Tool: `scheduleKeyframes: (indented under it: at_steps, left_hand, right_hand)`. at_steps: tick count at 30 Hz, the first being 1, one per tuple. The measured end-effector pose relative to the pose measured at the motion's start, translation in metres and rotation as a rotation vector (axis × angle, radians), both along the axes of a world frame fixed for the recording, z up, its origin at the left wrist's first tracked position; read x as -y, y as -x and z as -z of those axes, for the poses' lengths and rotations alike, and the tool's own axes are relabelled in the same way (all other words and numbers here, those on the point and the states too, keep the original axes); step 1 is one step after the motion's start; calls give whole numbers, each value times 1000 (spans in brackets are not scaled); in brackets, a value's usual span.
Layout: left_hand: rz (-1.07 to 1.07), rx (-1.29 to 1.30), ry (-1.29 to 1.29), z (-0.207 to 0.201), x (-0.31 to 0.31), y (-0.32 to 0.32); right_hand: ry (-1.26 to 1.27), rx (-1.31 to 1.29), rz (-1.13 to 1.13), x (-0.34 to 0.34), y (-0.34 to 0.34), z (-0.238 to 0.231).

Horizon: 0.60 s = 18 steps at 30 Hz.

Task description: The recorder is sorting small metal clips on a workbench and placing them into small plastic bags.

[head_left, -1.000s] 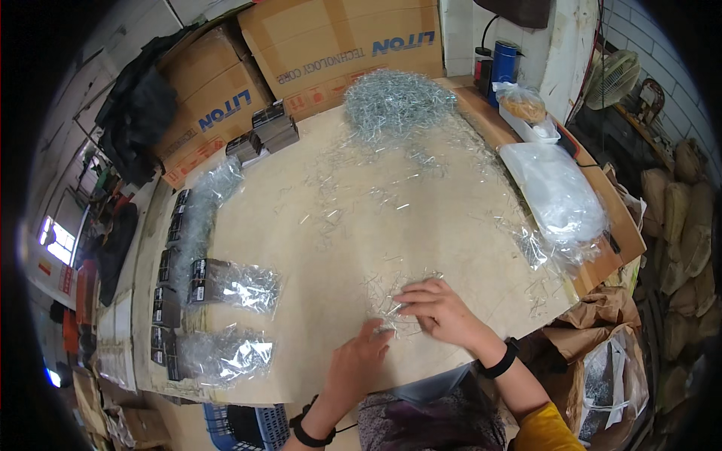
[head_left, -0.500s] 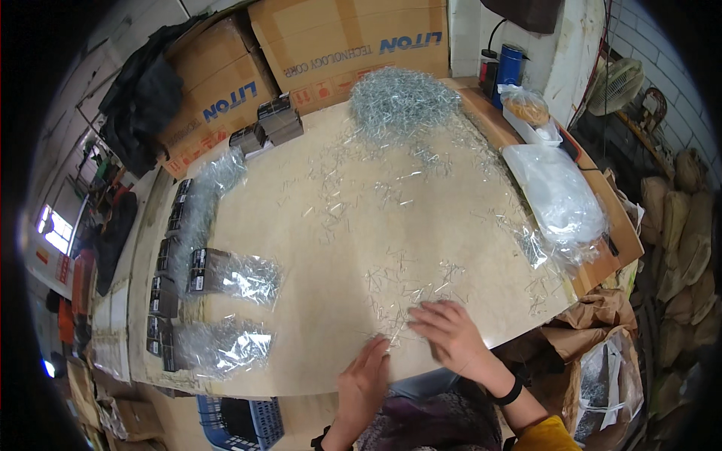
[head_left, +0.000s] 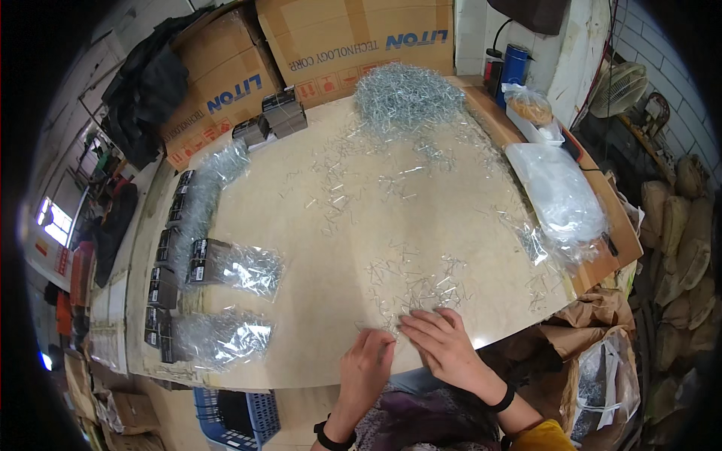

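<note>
My right hand (head_left: 445, 350) lies low over the table's near edge, its fingers stretched out and touching the lower side of a loose scatter of thin, shiny metal pins (head_left: 421, 289). Close to its left, my left hand (head_left: 366, 368) has its fingers curled together at the same scatter. A few pins show near the left fingertips; what sits between those fingers is too small to make out. At the far side of the table rises a large heap of the same pins (head_left: 408, 98), with strays spread in front of it.
Clear bags of pins with dark cards (head_left: 226, 338) line the table's left side. Stacks of dark cards (head_left: 283, 114) stand by cardboard boxes (head_left: 353, 45) at the back. Clear plastic bags (head_left: 556, 192) lie on the right. A blue basket (head_left: 265, 421) sits below the near edge.
My left hand has shifted slightly up beside the right, its fingers curling more. The right hand has slid a little down and left. The view has tilted slightly.
</note>
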<state>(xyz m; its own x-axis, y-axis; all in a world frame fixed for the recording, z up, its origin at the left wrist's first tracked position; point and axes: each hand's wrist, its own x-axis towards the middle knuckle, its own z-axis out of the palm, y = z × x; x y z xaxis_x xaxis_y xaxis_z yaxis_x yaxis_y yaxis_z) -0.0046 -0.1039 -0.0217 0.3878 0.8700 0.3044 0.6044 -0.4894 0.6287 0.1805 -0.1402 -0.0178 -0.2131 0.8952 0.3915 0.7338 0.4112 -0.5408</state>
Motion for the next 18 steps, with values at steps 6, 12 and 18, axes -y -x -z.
scheduleKeyframes:
  at_steps: [6,12,18]
  left_hand:
    - [-210,236,228,-9,-3,-6]
    - [-307,388,345,-8,-4,2]
    - [-290,291,317,6,-6,11]
  right_hand:
    - [-32,96,171,4,-13,10]
    - [-36,150,28,0,0,-2]
    - [0,172,158,7,-2,1]
